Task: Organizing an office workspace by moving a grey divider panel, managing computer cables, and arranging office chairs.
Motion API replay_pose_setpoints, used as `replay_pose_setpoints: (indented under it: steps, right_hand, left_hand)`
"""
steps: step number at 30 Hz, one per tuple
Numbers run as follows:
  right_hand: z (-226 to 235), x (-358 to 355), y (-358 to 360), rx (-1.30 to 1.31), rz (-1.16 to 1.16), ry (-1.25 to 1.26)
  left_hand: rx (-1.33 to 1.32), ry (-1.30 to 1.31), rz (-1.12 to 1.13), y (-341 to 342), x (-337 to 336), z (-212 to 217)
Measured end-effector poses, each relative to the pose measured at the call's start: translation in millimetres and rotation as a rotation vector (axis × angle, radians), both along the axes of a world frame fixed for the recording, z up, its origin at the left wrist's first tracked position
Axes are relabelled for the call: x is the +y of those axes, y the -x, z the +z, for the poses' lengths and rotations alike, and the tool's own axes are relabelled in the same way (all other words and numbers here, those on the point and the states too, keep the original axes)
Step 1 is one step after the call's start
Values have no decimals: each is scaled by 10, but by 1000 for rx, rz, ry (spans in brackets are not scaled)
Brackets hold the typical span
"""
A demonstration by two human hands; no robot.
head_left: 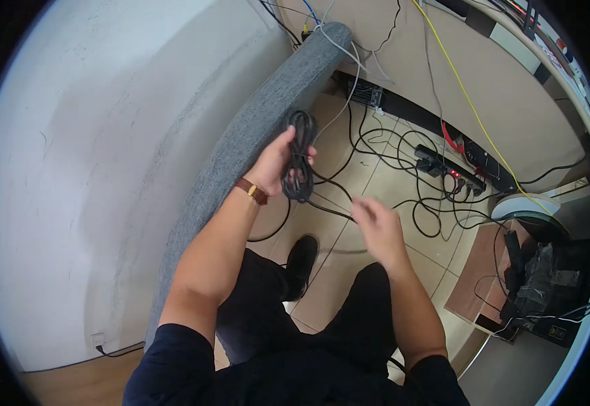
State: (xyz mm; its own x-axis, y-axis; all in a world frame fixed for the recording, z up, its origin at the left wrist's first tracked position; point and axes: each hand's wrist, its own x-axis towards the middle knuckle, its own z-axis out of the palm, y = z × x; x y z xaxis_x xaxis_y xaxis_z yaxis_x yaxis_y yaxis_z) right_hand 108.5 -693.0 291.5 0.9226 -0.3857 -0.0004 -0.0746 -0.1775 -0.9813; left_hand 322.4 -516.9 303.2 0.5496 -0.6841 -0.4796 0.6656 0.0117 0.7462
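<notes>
My left hand is closed round a bundle of black cable, folded into long loops and cinched at its middle. Some fingertips show through and beside the loops. Two black strands run from the bundle toward my right hand, which is slightly blurred, its fingers curled in a pinch where the strands meet them. Below the bundle, another length of black cable hangs in a curve beside my left wrist. The bundle is held above the tiled floor, next to a grey upholstered panel edge.
A black power strip with red lights lies among tangled cables on the floor tiles. At right, a wooden box stands beside black equipment with clear plastic on it. A yellow cable crosses the beige panel. My shoe is below the bundle.
</notes>
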Motion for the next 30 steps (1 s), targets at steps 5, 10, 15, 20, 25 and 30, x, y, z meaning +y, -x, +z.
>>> replay_pose_setpoints:
  steps: [5,10,15,20,25,30]
  right_hand:
    - [158,135,-772,-177,-16,136]
    - [56,198,-926,-210,87,396]
    - [28,-64,-1073,-78,220,136]
    - [173,-131,-1181,-3,152,-149]
    - [147,129,-894,-662,193,647]
    - [-210,-30,-814,-592,63,703]
  left_hand:
    - [-65,2,-15,233,-109,101]
    - [-30,-23,83,296,-165,122]
    - [-69,-114,49,192,-45,-40]
    - [-187,-137,-92,187,-50,88]
    - [-349,-131,-5,178,-62,44]
    - [-308,-58,20,219,-76,42]
